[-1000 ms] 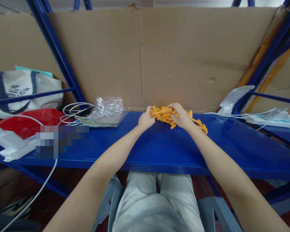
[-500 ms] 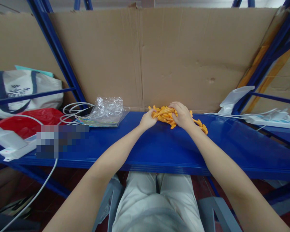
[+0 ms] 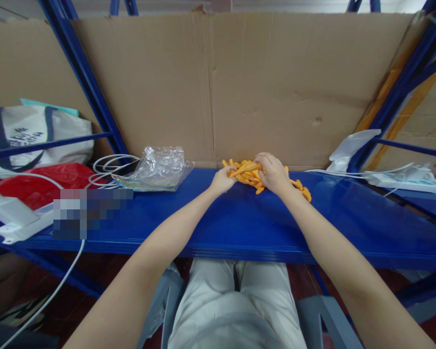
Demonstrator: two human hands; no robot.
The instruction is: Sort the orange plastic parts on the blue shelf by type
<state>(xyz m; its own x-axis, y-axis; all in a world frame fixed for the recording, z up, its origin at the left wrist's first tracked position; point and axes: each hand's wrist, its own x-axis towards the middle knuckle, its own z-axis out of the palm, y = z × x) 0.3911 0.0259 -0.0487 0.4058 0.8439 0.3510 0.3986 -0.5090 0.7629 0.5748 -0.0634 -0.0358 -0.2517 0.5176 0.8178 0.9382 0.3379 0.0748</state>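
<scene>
A long, ridged orange piece (image 3: 250, 168) spans the gap between my two hands; its exact kind is too small to make out. My left hand (image 3: 223, 180) pinches its left end with closed fingers. Around its right end are the curled fingers of my right hand (image 3: 274, 173). Below and behind lies a heap of small orange pieces (image 3: 256, 183), partly covered by my hands. A few more orange pieces (image 3: 303, 189) trail out to the right, past my right wrist. All of them rest on the blue shelf (image 3: 247, 218).
Cardboard (image 3: 269, 87) closes off the back. To the left are a clear plastic bag (image 3: 163, 167), coiled white cables (image 3: 112, 165), a red bag (image 3: 58, 177), a power strip (image 3: 29, 225) and a canvas bag (image 3: 69, 135). Another power strip (image 3: 407, 180) sits at right.
The long orange piece has turned slightly between my fingers and looks narrower. Both hands stay in nearly the same place.
</scene>
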